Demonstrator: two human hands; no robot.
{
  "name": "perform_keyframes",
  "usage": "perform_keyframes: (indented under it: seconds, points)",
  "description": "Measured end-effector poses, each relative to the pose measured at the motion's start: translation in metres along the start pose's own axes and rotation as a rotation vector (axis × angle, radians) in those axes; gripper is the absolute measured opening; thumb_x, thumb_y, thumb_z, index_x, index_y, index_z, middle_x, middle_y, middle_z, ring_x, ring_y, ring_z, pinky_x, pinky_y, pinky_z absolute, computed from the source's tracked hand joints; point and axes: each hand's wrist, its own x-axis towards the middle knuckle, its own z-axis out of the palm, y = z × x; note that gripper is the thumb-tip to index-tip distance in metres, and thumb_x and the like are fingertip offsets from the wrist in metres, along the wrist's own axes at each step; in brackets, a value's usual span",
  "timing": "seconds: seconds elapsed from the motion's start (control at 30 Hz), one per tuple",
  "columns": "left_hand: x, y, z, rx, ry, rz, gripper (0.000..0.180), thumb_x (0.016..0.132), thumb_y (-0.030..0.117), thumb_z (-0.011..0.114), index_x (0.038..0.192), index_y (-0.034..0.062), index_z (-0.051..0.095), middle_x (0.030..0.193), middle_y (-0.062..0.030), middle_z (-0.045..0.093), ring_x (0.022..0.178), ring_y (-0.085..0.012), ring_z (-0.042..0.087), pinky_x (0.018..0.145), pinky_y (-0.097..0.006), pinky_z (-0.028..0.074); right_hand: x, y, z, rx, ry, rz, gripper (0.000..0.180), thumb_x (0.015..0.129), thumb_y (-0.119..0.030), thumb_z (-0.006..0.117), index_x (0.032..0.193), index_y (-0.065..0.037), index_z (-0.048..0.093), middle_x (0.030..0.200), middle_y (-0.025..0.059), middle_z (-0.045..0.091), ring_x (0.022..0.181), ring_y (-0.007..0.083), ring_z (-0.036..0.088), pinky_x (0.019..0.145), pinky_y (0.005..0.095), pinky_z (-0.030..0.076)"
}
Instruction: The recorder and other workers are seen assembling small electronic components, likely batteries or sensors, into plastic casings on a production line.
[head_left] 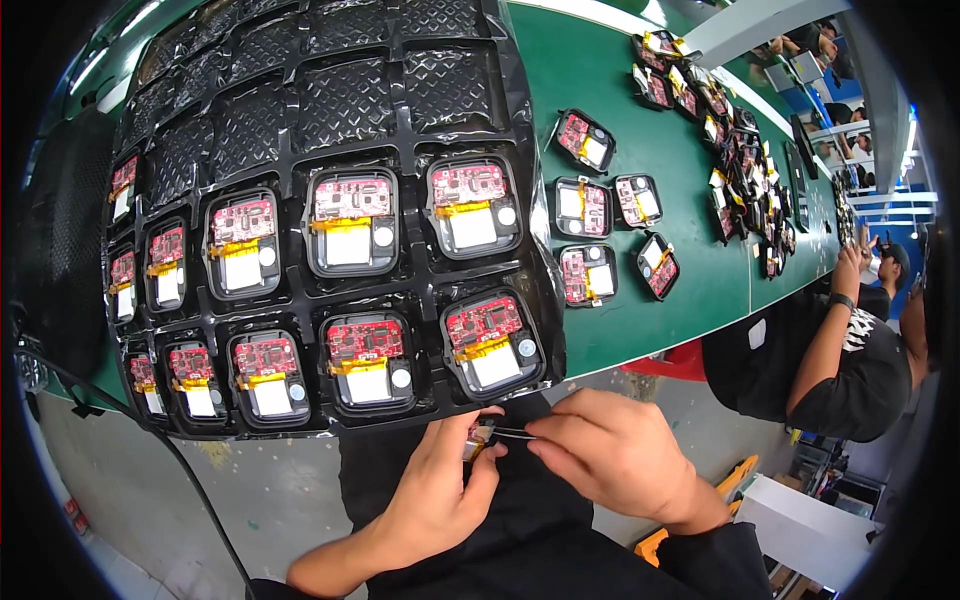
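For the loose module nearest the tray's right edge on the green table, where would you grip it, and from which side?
Probably from above, pinching the black casing's two long outer edges. The loose module lies flat, board side up, on the green table, clear of the black tray and neighbouring modules, so both sides look open.

The moulded black plastic tray (300, 150) shows a glossy diamond-embossed pattern in its empty pockets. In the tray's near rows sit black-cased units (352, 222), each with a red circuit board, a yellow tape strip and a white rectangular label. Right of the tray, the flat table top (690, 200) is dark green, strewn with more black, red and white loose units (585, 140). Below the tray, grey speckled floor (250, 490) shows. Far right of the tray, another person's shirt (860, 370) is black with white print.
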Motion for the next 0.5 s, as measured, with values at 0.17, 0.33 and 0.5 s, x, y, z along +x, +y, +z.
perform_keyframes:
  seconds: [0.17, 0.33, 0.5]
  points:
    - [0.0, -0.006, -0.002, 0.022, -0.015, 0.02, 0.056, 0.089, -0.016, 0.055, 0.142, -0.0024, 0.045, 0.124, -0.0171, 0.058, 0.096, -0.0202, 0.07, 0.085, -0.031, 0.056, 0.005, 0.007, 0.005, 0.187, 0.005, 0.057, 0.018, 0.085, -0.012, 0.079, 0.101, -0.006, 0.073, 0.092, 0.0067, 0.067, 0.075, 0.0286, 0.069, 0.064, 0.0384, 0.057]
    - [-0.003, -0.004, -0.002, 0.013, -0.018, 0.012, 0.058, 0.089, -0.017, 0.055, 0.144, -0.0008, 0.045, 0.123, -0.0175, 0.058, 0.095, -0.0201, 0.07, 0.084, -0.03, 0.056, 0.007, 0.013, 0.008, 0.204, -0.004, 0.005, 0.017, 0.079, -0.009, 0.084, 0.094, -0.006, 0.076, 0.089, 0.0073, 0.071, 0.071, 0.025, 0.07, 0.06, 0.0349, 0.056]
    - [-0.002, -0.006, -0.003, 0.04, -0.017, 0.035, 0.057, 0.089, -0.017, 0.054, 0.143, -0.0009, 0.046, 0.123, -0.0173, 0.058, 0.094, -0.0202, 0.07, 0.083, -0.03, 0.056, 0.005, 0.014, 0.009, 0.155, -0.001, -0.076, 0.02, 0.083, -0.013, 0.079, 0.102, -0.008, 0.073, 0.093, 0.004, 0.067, 0.072, 0.0252, 0.068, 0.058, 0.0366, 0.056]
